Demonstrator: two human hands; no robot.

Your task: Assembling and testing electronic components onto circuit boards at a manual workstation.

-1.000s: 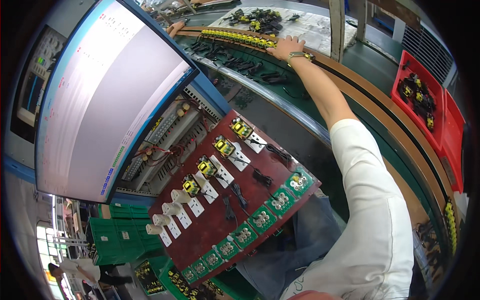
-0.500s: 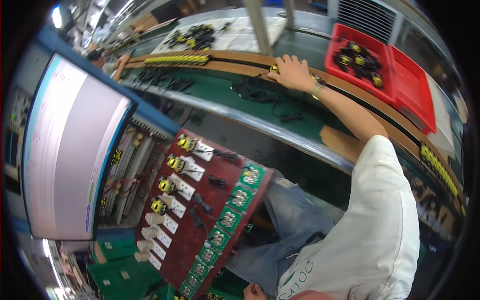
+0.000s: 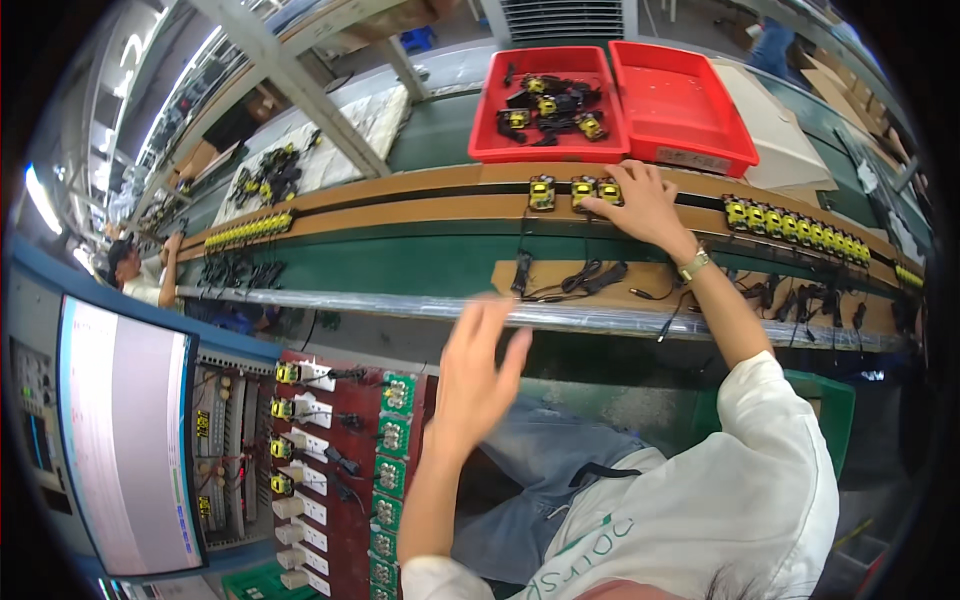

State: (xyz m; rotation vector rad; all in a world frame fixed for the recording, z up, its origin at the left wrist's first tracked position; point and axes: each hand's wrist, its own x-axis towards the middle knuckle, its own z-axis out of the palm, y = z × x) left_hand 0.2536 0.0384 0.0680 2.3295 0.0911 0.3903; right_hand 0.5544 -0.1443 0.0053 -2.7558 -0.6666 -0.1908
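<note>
My right hand [image 3: 645, 205] reaches over the rail at the back of the bench. Its thumb and fingers close round a small yellow-and-black circuit board [image 3: 609, 191]. Against that one sits another such board [image 3: 583, 190], near the thumb, and a third board [image 3: 542, 193] stands a little apart to the left. Black cables [image 3: 590, 277] hang from them onto the bench. My left hand [image 3: 478, 370] is raised in front of the bench edge, somewhat blurred, its fingers spread and nothing in them.
Boards line the brown rail [image 3: 400, 198] at right [image 3: 795, 222] and far left. Behind it stand a red bin [image 3: 480, 130] of boards and another red bin [image 3: 680, 100]. A dark red panel [image 3: 345, 420] with sockets and a monitor [image 3: 125, 430] are at left. A person [image 3: 145, 275] works far left.
The view has swung to the right. My left hand has risen from the lower edge to the bench's front. My right hand is still at the rail, now at a group of boards.
</note>
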